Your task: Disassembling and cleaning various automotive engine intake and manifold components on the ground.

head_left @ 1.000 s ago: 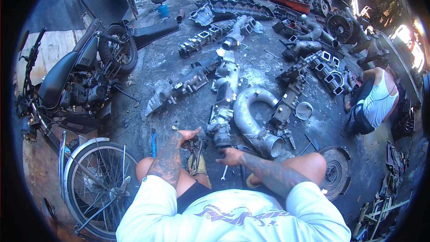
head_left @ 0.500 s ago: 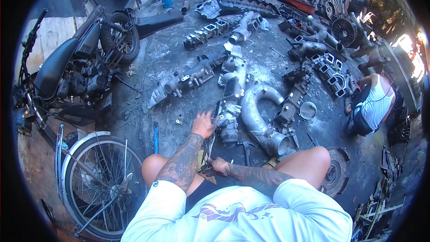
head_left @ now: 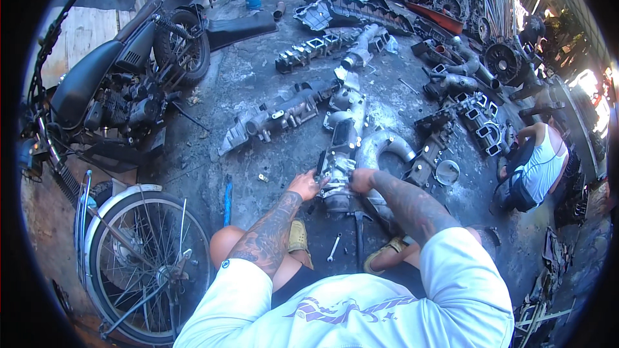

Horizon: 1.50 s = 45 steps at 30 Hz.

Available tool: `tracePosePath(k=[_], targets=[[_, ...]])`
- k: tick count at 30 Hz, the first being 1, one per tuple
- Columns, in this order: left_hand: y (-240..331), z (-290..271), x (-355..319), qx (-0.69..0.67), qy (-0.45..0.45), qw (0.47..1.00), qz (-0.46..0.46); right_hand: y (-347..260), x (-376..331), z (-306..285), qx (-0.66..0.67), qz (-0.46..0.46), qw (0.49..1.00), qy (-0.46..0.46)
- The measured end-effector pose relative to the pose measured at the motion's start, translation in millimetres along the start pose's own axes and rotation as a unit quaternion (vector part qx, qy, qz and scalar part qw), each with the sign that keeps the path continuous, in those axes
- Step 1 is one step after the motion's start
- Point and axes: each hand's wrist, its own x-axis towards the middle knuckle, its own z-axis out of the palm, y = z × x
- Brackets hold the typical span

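A long grey cast-metal manifold (head_left: 343,138) lies on the floor in front of me, its round end towards me. My left hand (head_left: 305,185) is closed on the left side of that near end. My right hand (head_left: 363,181) is a fist at its right side, its fingertips mostly hidden. Right beside it curves a big silver pipe elbow (head_left: 393,144), partly covered by my right forearm. A hammer (head_left: 359,229) lies just below the manifold, and a small spanner (head_left: 334,247) rests between my feet.
A bicycle wheel (head_left: 147,201) and a motorcycle (head_left: 106,93) stand at left. More engine castings (head_left: 284,113) lie ahead. A round metal cup (head_left: 447,173) sits at right, and a person in a white top (head_left: 540,161) crouches beyond it.
My right hand has moved up from between my knees to the manifold's right side. My left hand has shifted slightly right and down. The spanner and my feet now show.
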Motion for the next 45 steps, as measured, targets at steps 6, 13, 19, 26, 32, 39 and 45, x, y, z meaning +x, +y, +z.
tracePosePath(k=[6,13,19,26,32,39,45], targets=[[24,-19,-9,-0.023,-0.069,0.997,-0.014,-1,29,-29,0.001,0.086,0.992,0.097],[36,-13,-8,0.027,-0.032,0.998,-0.037,-7,17,65,0.299,0.075,0.793,0.525],[12,2,-6,0.033,0.067,0.997,0.033,-73,0,91,0.585,0.074,0.721,0.365],[-29,32,9,-0.047,0.076,0.996,0.029,-90,23,36,0.563,0.081,0.767,0.298],[45,19,-14,-0.065,0.093,0.978,-0.174,-76,84,13,0.474,0.007,0.873,0.114],[29,34,-20,-0.046,0.15,0.981,-0.114,-53,80,71,0.817,0.036,0.57,0.078],[39,21,-3,-0.018,0.141,0.99,-0.002,-44,29,165,0.618,0.159,0.753,0.158]])
